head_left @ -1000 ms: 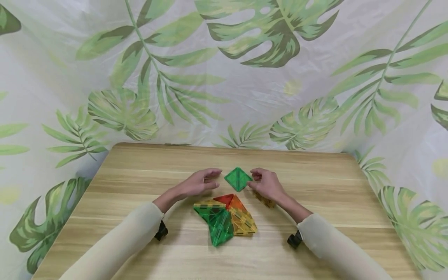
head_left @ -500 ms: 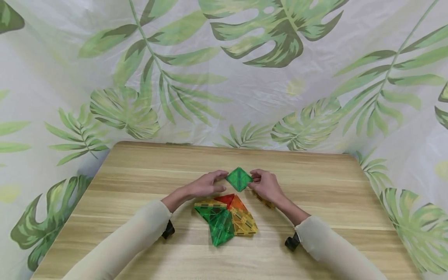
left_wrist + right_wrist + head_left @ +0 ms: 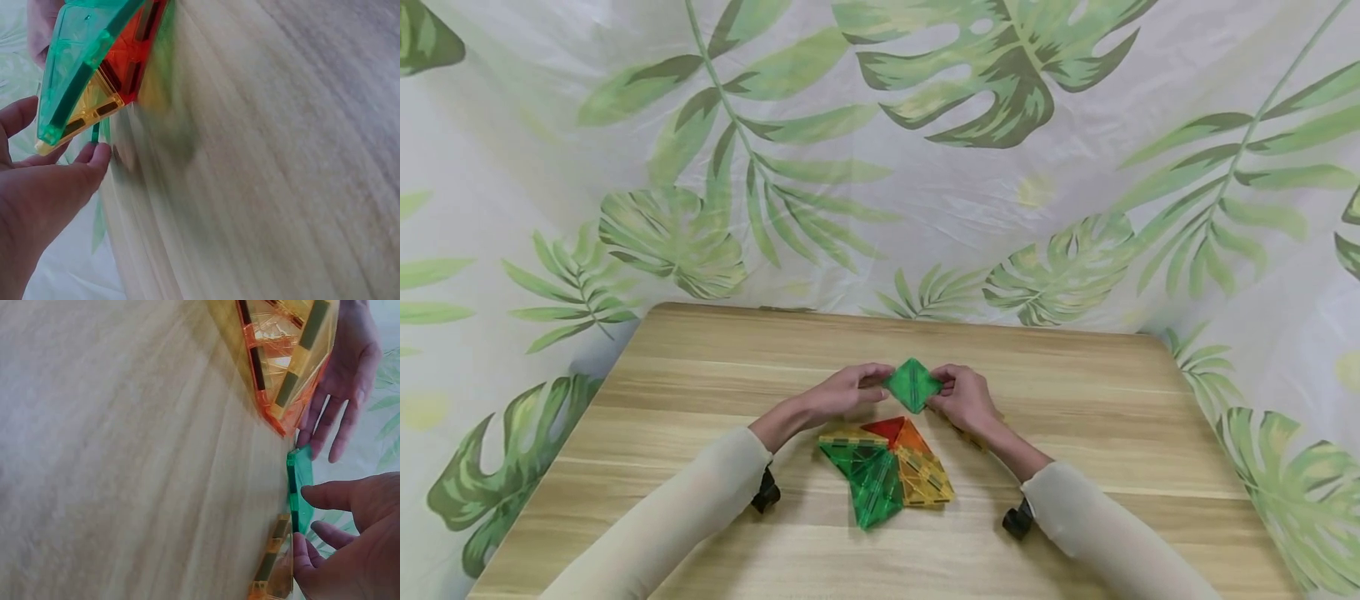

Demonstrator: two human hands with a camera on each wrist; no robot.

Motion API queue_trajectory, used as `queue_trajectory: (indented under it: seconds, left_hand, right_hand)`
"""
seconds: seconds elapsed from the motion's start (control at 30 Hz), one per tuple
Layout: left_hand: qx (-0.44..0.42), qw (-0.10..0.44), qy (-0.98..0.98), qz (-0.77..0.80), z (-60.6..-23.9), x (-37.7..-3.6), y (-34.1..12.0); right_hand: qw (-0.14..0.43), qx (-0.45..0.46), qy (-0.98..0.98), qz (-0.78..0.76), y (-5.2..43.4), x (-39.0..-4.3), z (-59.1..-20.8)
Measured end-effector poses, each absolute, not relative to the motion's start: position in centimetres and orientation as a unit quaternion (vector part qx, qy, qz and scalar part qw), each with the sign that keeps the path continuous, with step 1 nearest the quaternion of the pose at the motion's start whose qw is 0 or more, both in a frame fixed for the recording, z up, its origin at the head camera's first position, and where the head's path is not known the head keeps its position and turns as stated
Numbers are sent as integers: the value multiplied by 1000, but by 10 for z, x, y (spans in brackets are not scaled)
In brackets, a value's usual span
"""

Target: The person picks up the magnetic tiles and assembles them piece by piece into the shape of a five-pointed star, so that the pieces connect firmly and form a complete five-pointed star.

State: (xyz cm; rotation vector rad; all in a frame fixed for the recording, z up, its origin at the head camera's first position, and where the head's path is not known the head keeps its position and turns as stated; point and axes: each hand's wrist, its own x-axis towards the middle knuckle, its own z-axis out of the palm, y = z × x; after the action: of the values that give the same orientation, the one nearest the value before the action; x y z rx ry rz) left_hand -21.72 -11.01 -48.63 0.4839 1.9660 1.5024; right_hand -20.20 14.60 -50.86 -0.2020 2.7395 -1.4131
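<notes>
A diamond of two green triangular magnetic tiles (image 3: 913,385) stands off the far tip of a build of magnetic tiles (image 3: 876,483) in green, yellow, orange and red. My left hand (image 3: 841,395) has its thumb and fingers at the diamond's left corner and holds it there; in the left wrist view, the near green tile of the build (image 3: 69,75) hides part of this contact. My right hand (image 3: 966,400) pinches the right corner, thumb on the face and fingers at the edge, as the right wrist view shows. Dark magnets show along the tile edges.
A yellow tile piece (image 3: 976,438) lies under and beside the right hand, mostly hidden by it in the head view. The wooden table (image 3: 700,350) ends at the back against a leaf-print cloth (image 3: 820,233).
My left hand has come rightward from apart to the diamond's left corner. My right hand has stayed at the right corner with slight shifts. The larger build stands as before.
</notes>
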Motion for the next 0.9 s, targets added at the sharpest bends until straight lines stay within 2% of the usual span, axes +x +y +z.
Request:
queue_trajectory:
  seconds: [0.23, 0.63, 0.9]
  left_hand:
    - [186, 292, 746, 569, -493, -223, -107]
    - [188, 258, 769, 554, -506, -231, -103]
    - [115, 276, 713, 635, -508, -234, -96]
  right_hand:
    - [8, -77, 892, -445, 144, -206, -512]
    - [18, -78, 902, -424, 141, -203, -509]
    - [5, -84, 886, -455, 143, -203, -512]
